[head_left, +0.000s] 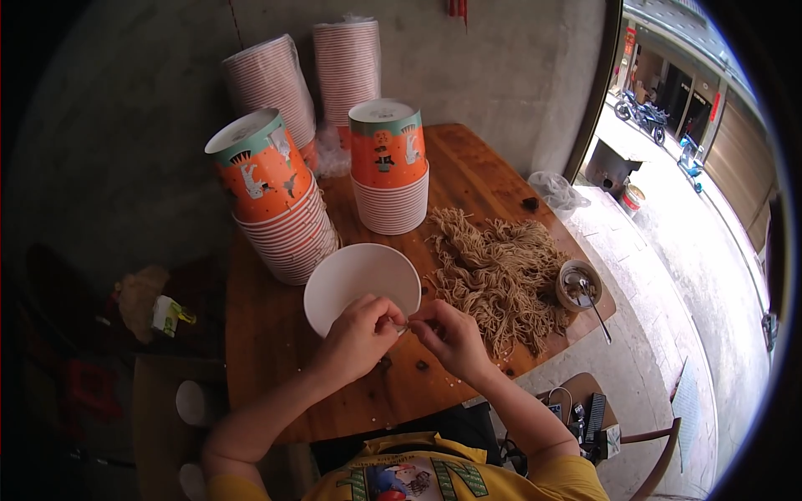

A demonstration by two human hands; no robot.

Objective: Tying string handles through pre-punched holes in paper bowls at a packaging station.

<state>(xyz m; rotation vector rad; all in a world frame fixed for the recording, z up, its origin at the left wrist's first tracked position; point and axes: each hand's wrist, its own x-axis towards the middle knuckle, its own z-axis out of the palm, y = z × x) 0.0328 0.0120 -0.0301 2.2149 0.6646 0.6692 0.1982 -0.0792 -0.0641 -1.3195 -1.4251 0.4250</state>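
An open white paper bucket (357,280) lies tipped on the wooden table, its pale inside facing me. At its near right rim my left hand (361,336) is closed in a pinch. My right hand (454,338) pinches beside it, the fingertips of both almost meeting. Something small and pale shows between them, too small to name. To the right of my hands spreads a tangled heap of tan cords (501,280). Behind the bucket stand two upside-down stacks of paper buckets, a left stack (271,196) and a right stack (389,167), with orange and green printing.
Two plastic-wrapped bucket stacks (347,71) lean by the wall. A small bowl (575,292) with a spoon sits at the right edge of the wooden table (284,392). A cardboard box (159,417) with white buckets is at lower left; a chair (656,438) stands lower right.
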